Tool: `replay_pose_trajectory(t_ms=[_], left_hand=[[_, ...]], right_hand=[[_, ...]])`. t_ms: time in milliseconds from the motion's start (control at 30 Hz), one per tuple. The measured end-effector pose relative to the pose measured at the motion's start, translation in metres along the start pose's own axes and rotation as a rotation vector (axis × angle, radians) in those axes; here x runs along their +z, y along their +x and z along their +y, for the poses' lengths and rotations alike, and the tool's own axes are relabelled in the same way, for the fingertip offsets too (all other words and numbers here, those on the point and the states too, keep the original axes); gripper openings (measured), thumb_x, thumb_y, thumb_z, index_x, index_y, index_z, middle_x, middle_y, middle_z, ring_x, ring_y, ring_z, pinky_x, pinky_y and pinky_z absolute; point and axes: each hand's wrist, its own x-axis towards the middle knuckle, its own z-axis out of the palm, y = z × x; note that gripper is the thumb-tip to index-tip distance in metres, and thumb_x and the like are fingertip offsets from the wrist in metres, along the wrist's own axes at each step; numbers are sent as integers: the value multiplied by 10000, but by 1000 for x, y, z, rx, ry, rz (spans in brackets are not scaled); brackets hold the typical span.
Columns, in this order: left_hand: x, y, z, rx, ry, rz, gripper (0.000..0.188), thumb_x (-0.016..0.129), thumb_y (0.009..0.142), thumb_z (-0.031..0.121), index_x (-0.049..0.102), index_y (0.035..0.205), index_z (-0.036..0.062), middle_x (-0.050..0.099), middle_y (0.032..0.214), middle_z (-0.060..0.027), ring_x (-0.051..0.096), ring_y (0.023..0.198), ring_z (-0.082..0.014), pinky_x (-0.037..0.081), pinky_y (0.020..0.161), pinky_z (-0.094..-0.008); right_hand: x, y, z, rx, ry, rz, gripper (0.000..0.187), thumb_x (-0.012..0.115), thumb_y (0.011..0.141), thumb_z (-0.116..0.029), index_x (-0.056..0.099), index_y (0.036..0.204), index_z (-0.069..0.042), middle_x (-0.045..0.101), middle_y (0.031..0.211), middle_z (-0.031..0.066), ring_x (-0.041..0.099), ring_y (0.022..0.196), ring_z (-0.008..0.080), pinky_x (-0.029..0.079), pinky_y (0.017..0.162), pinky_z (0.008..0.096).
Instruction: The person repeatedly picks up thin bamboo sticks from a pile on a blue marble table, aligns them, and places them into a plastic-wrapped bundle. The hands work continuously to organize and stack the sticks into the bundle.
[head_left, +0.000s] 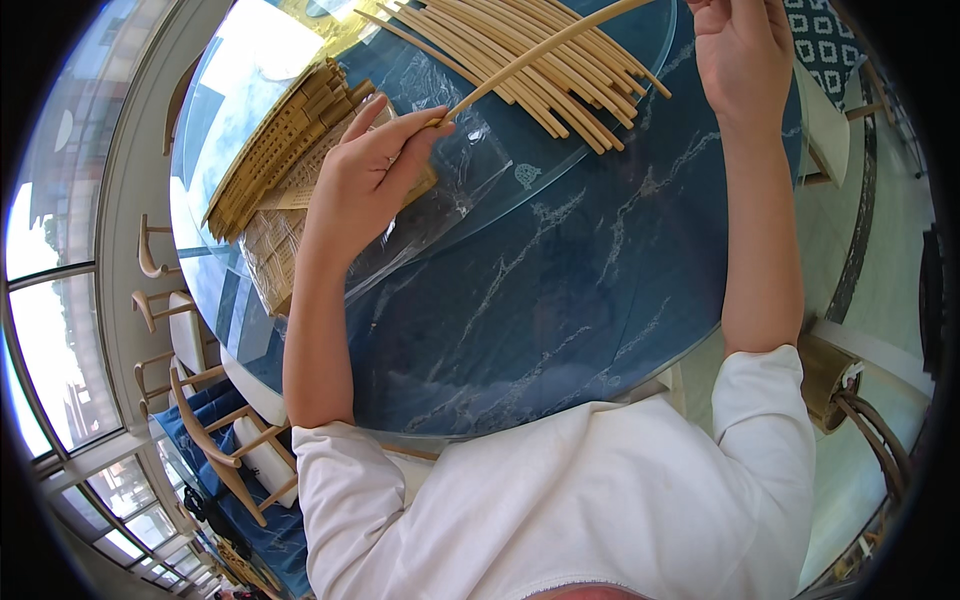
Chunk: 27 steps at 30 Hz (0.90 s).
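My left hand (375, 170) pinches one end of a long, slim, light-wood chopstick (545, 50) between thumb and fingers. The chopstick slants up to the right and leaves the picture at the upper edge, near my right hand (745, 65). The right fingers look curled, but the edge cuts them off, so what they hold is hidden. Beneath the held chopstick lies a loose pile of similar chopsticks (570, 90). Left of my left hand rests a stack of narrow brown paper-like strips (275, 150), beside a pale brown bundle (270, 245) in clear plastic.
The round table (540, 320) has a dark blue, white-veined top with a glass turntable (590, 150) on it. A crumpled clear plastic bag (465, 185) lies near my left wrist. Wooden chairs (235, 440) stand at the left; a brown bag (830, 385) is at the right.
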Motion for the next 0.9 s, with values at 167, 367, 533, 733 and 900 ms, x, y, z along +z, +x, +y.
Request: replay_pose_trajectory(t_ms=[167,367,533,733,900], left_hand=[[2,1,3,-13,-2,38,223,655,1087,151,781,1250,66,836,975,-42,767,901,-178,361,1297,-501],[2,2,3,29,20,64,214,662,1082,150,788,1233,65,820,903,-67,760,841,-186,400,1271,-493],[-1,1,1,51,88,24,227,674,1076,163,798,1254,96,753,764,-81,752,798,-202,434,1246,-499],[-2,2,5,63,136,25,238,690,1068,187,802,1262,109,744,746,-91,760,818,-218,445,1238,-489],[-4,1,6,36,144,72,237,706,1059,197,803,1253,101,774,795,-92,774,881,-231,460,1221,-470]], right_hand=[[-2,-1,0,11,0,-9,263,595,1150,-272,689,961,-116,690,829,14,760,909,193,587,915,376],[-3,-1,4,134,48,19,234,618,1136,-243,683,954,-111,676,833,14,749,870,196,597,926,382],[-10,1,10,369,41,195,227,651,1115,-232,680,939,-92,656,805,26,747,862,211,611,940,402],[-12,2,10,355,46,180,227,662,1107,-241,686,938,-93,690,816,42,767,921,238,606,958,413],[-4,-2,2,305,55,86,236,628,1126,-250,688,948,-108,724,847,49,772,960,252,577,1019,451]])
